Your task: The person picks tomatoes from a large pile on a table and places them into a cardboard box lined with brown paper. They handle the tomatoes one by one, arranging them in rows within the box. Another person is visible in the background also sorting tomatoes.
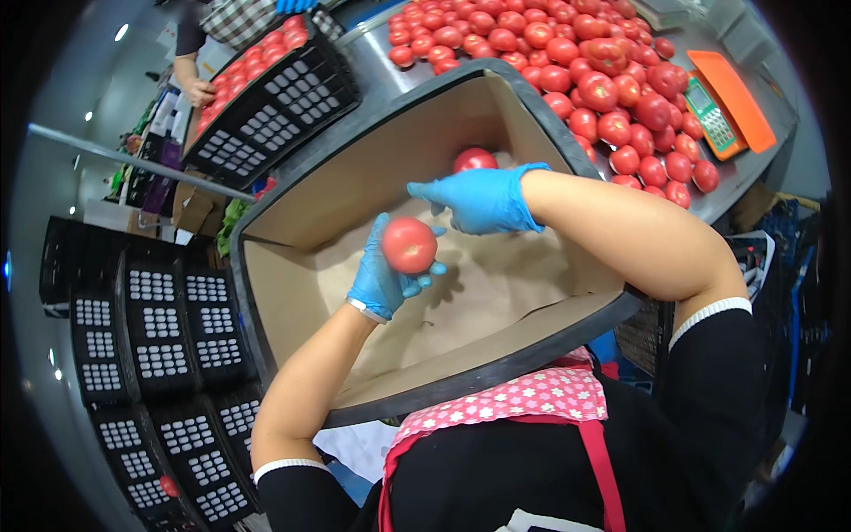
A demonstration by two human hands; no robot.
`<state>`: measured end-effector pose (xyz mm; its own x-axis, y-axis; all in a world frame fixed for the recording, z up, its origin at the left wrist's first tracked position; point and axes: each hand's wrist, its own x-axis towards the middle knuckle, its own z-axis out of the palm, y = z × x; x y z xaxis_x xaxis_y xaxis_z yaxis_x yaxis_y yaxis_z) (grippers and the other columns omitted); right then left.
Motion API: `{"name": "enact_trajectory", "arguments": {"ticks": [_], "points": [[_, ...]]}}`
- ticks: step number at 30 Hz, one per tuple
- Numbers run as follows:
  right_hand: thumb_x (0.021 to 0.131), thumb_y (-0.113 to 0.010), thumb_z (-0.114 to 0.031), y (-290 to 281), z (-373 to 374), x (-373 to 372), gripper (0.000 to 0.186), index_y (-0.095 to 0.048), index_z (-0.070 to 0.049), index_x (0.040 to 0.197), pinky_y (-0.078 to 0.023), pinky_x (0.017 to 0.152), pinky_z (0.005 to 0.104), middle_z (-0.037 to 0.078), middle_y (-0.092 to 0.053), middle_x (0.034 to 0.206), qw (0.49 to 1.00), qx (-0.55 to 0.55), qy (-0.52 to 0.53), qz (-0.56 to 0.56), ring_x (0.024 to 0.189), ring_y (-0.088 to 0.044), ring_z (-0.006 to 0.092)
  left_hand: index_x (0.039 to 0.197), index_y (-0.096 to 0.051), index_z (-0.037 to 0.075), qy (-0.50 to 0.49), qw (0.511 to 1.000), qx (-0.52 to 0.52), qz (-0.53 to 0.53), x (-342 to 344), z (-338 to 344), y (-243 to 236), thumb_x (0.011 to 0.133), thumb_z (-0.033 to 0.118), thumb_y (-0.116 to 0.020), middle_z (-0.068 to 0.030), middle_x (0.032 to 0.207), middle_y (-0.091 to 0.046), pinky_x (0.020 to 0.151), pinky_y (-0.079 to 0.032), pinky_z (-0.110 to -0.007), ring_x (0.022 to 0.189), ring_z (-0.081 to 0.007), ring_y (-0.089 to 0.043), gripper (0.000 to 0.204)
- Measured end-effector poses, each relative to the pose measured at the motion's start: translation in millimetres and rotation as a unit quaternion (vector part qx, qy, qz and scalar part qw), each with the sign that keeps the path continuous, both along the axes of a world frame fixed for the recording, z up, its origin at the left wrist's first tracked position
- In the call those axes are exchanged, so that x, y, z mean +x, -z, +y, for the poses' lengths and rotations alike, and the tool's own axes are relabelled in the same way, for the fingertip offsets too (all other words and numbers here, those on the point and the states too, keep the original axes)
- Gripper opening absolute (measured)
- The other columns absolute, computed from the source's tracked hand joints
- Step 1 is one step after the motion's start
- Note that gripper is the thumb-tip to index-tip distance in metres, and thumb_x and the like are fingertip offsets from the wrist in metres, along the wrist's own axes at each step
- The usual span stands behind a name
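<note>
Tomato [409,246], round, smooth red with pale mark, cupped in gloved left hand [376,280], right hand [483,199] empty, fingers loosely extended

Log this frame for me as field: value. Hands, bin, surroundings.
left_hand: blue-gloved, cradling a red tomato over the bin
right_hand: blue-gloved, index finger extended, no held object visible
bin: dark-rimmed, tan liner
bin_contents: second tomato, partly hidden by right hand
upper_right: tomato pile on metal table; orange device beside it
upper_left: black crate of tomatoes, another person's hand at it
left_side: stacked black crates
</note>
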<state>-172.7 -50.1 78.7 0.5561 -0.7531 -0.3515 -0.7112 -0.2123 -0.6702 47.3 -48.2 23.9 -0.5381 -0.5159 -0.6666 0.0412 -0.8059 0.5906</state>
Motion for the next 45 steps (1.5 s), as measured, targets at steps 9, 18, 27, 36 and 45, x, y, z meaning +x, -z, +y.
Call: {"name": "enact_trajectory", "arguments": {"ticks": [9,18,27,36,45], "points": [[0.092,-0.059,-0.018,35,-1,24,0.054,-0.036,-0.009,0.140,-0.047,0.091,0.0348,0.012,-0.059,0.119,0.987,-0.005,-0.031,-0.158,0.101,-0.059,0.0246,0.105,-0.057,0.015,-0.080,0.994,-0.030,-0.065,-12,5,0,0.089,0.070,-0.036,-0.0063,0.078,-0.064,0.034,-0.041,-0.027,0.051,-0.0215,-0.059,0.061],[0.070,-0.076,-0.019,-23,9,10,0.085,-0.035,-0.006,0.144,-0.046,0.097,0.0365,0.018,-0.054,0.127,0.956,-0.072,0.044,-0.281,0.113,-0.056,0.0268,0.089,-0.058,0.012,-0.074,0.990,-0.114,0.030,-20,9,-8,0.088,0.065,-0.043,-0.0050,0.058,-0.054,0.044,-0.040,-0.028,0.045,-0.0179,-0.048,0.055],[0.081,-0.071,-0.023,45,-2,-157,0.069,-0.039,-0.007,0.140,-0.053,0.070,0.0288,0.006,-0.062,0.111,0.562,-0.242,0.566,-0.552,0.085,-0.065,0.0181,0.090,-0.067,0.000,0.031,0.987,-0.143,-0.063,0,0,8,0.096,0.053,-0.041,-0.0090,0.071,-0.066,0.050,-0.045,-0.026,0.060,-0.0180,-0.062,0.060],[0.092,-0.052,-0.016,114,45,-266,0.059,-0.024,0.000,0.141,-0.056,0.077,0.0386,0.022,-0.046,0.133,0.451,-0.204,0.724,-0.481,0.111,-0.055,0.0374,0.131,-0.049,0.010,0.113,0.850,-0.477,-0.193,-54,-5,38,0.084,0.019,-0.069,-0.0113,0.122,-0.054,0.085,-0.049,-0.032,0.099,-0.0189,-0.056,0.052],[0.086,-0.066,-0.018,-62,16,-60,0.046,-0.053,-0.004,0.128,-0.053,0.081,0.0279,0.011,-0.059,0.118,0.745,-0.273,0.319,-0.518,0.099,-0.062,0.0174,0.138,-0.040,0.008,0.259,0.614,-0.660,-0.347,-138,-13,53,0.071,0.026,-0.079,-0.0185,0.139,-0.041,0.102,-0.039,-0.040,0.118,-0.0372,-0.048,0.079]]}}
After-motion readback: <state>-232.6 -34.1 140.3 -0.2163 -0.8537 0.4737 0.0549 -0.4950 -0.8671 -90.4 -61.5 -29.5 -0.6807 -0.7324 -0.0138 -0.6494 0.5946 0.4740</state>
